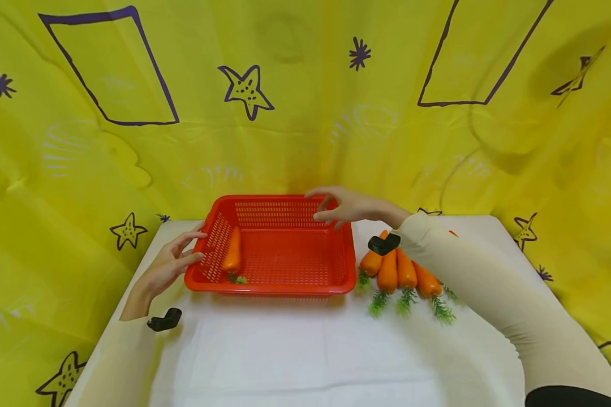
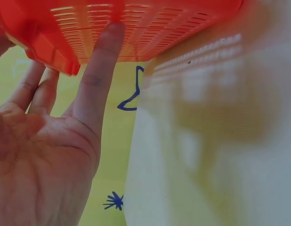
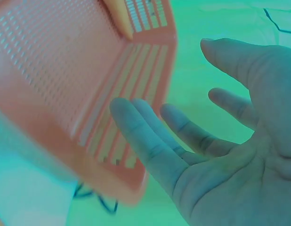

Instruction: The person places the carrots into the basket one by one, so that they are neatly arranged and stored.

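Note:
A red plastic basket [image 1: 285, 288] with slotted walls stands on the white-covered table. One orange carrot [image 1: 232, 252] with a green top lies inside along its left wall. My left hand [image 1: 164, 267] is at the basket's left end, its extended fingers touching the outside; the left wrist view shows a straight finger [image 2: 96, 80] against the slotted wall. Over the basket's back right corner hovers my right hand [image 1: 347, 206], fingers spread and loosely bent, holding nothing. Several carrots [image 1: 387, 274] with leafy green tops lie right of the basket, partly hidden by my right forearm.
A yellow curtain [image 1: 295, 141] with purple starfish drawings hangs behind the table and along both sides. The white tablecloth [image 1: 285, 356] stretches in front of the basket. My right sleeve [image 1: 483, 288] crosses above the table's right part.

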`<state>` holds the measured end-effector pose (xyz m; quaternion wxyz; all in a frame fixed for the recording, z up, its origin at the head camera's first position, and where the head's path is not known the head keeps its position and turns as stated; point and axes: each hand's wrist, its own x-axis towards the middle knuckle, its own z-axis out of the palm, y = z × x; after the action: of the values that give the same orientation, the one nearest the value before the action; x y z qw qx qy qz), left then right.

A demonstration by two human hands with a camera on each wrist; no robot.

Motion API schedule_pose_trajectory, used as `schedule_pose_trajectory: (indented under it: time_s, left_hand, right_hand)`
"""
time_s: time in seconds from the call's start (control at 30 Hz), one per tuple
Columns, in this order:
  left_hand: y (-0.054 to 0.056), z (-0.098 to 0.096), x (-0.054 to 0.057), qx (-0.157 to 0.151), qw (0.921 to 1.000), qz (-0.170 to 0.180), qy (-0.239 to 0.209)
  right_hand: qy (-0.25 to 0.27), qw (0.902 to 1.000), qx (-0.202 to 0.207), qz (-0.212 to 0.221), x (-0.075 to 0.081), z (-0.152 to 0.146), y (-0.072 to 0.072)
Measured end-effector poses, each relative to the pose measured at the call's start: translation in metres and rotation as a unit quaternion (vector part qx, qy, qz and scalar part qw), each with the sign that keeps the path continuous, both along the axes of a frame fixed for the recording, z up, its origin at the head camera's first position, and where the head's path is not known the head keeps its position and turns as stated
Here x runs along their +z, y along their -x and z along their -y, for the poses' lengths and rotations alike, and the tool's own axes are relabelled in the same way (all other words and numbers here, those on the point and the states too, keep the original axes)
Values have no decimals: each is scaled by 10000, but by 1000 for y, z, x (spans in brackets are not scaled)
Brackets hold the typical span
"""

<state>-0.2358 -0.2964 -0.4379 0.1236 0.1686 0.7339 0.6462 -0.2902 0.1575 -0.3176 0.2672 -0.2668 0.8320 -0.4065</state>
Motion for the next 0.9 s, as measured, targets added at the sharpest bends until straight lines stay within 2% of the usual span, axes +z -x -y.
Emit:
schedule_pose_trajectory:
  time_s: [0.27, 0.57, 0.9]
  left_hand:
    - [1, 0, -1, -123, 9998, -79, -113]
    - [3, 0, -2, -100, 9996, 21, -269]
    - [3, 1, -4, -145, 9993, -4, -331]
  right_hand:
    - [-38, 9994, -306, -158, 5, -54, -11]
    - [-111, 9963, -833, -160, 8, -121, -35]
    - [-387, 9907, -1270, -295, 0, -180, -58]
